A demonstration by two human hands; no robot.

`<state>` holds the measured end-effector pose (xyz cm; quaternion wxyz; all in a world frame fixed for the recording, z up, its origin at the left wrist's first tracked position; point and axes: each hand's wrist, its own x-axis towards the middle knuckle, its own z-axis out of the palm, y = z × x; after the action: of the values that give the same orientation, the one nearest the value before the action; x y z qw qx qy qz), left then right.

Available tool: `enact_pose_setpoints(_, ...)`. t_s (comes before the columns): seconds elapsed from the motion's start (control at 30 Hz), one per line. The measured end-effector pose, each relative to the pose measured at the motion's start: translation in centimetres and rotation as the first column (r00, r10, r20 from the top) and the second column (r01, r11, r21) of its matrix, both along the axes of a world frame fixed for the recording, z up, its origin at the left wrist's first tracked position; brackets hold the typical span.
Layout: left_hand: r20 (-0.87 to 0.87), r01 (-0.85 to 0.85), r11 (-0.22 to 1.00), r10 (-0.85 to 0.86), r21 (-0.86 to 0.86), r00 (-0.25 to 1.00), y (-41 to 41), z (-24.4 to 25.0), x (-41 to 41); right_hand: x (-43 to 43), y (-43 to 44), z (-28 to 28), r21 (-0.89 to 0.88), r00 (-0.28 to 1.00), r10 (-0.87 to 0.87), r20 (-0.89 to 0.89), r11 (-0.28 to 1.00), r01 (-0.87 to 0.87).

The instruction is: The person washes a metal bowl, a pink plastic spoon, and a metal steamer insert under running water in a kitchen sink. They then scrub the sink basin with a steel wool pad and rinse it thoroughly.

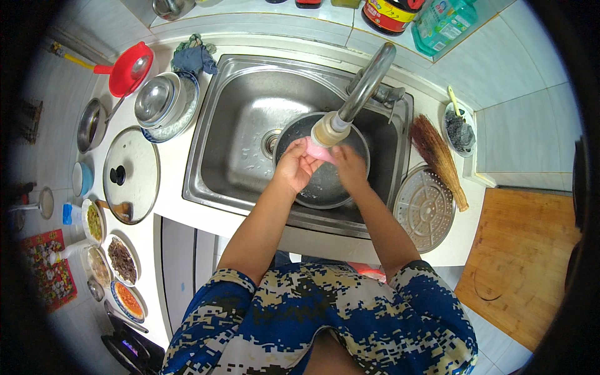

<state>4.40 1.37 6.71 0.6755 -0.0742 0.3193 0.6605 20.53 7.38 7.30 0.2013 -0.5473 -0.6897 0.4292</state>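
Note:
A small pink cloth-like piece (319,151) is held in my left hand (295,164), directly under the faucet's outlet (330,129). My right hand (349,166) is blurred and reaches the tapered right end of the pink piece; whether its fingers grip it is unclear. Both hands are over a dark round pan (323,187) standing in the right part of the stainless steel sink (234,108). Wet spots and some water show in the pan. The faucet's spout (368,82) arches over the hands and hides part of the pink piece.
Left of the sink stand stacked bowls (157,101), a glass lid (133,187), a red strainer (129,70) and several dishes of food (123,260). To the right lie a straw brush (436,154), a perforated steamer plate (424,211) and a wooden board (520,262).

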Motion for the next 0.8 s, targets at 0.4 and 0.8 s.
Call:
enact_pose_setpoints(0.4, -0.169, 0.008, 1.0, -0.007, 0.007, 0.986, -0.7, 5.1, -2.5, 1.3, 11.9, 7.0, 0.227, 0.899, -0.235, -0.369, 0.915, 0.332)
enact_pose_setpoints(0.8, -0.485, -0.053, 0.968, -0.074, -0.244, 0.872, -4.5, 6.4, -6.6, -1.7, -0.9, 3.0, 0.601, 0.977, 0.209, 0.047, 0.775, -0.195)
